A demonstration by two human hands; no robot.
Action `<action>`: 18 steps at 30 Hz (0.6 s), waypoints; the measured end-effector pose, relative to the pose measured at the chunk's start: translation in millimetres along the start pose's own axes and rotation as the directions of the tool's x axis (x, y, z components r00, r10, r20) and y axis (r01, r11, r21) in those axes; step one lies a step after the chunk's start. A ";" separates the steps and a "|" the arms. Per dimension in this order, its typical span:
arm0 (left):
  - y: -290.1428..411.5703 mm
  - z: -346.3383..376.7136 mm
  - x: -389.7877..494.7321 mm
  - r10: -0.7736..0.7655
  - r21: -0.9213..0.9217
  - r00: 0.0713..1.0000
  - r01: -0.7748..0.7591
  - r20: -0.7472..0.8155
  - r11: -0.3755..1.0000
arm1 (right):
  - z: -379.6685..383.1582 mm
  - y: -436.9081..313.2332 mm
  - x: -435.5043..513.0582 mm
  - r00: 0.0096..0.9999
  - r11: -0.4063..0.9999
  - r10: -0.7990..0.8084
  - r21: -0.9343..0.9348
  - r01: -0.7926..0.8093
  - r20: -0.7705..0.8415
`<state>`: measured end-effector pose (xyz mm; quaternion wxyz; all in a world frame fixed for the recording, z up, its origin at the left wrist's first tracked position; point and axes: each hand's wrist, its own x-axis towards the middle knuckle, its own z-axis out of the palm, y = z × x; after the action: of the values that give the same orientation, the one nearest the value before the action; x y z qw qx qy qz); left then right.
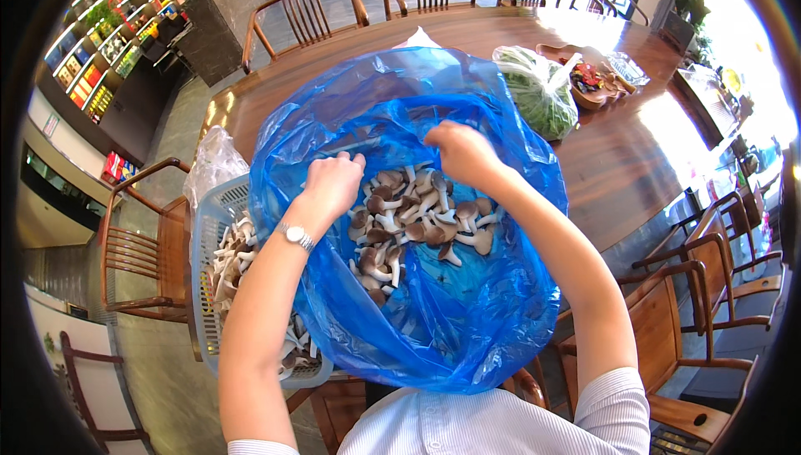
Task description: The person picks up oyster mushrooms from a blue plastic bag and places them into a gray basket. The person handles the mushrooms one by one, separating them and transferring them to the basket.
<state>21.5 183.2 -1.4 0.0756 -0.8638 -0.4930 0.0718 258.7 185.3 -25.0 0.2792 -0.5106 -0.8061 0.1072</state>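
Note:
A large blue plastic bag (463, 330) lies spread wide before me, its mouth facing up. Inside it, a heap of brown-capped mushrooms with pale stems (432, 226) fills the middle. My left hand (335, 183), with a watch on the wrist, is bent down at the heap's left upper side. Its fingertips are partly hidden, so I cannot tell whether it grips anything. My right hand (463, 151) is curled above the heap's far side, over the blue plastic, and its palm is turned from view. A pale plastic basket (206, 267) holding more mushrooms (238, 261) is partly behind my left arm.
The wooden table (613, 173) carries a clear bag of green vegetables (541, 95) and a brown tray (591, 98) with small items at the far right. Crumpled clear plastic (216, 161) touches the basket's far end. Wooden chairs (150, 248) stand around the table.

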 end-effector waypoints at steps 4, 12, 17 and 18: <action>40.6 -34.2 -47.7 0.135 -0.102 0.990 -0.131 0.035 0.986 | 16.9 2.0 -24.1 0.988 0.971 -0.020 -0.234 0.056 0.154; 32.8 -18.4 -129.9 -0.099 -0.891 0.987 0.157 0.127 0.426 | -3.0 -0.5 -61.2 0.986 0.985 -0.005 0.170 0.033 -0.166; 71.4 -75.8 -142.5 -0.262 -0.975 0.964 -0.026 0.033 -0.220 | -52.7 -62.2 -96.1 0.996 0.783 0.081 0.622 -0.034 -0.048; 81.3 -74.7 -143.1 -0.268 -0.973 0.963 -0.027 0.035 -0.227 | -58.9 -76.0 -103.9 0.999 0.739 0.046 0.672 -0.051 0.026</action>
<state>32.6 14.5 62.4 -0.5711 -0.5480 -0.4359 -0.4283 267.2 52.3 22.8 0.4385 -0.3960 -0.7009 0.3996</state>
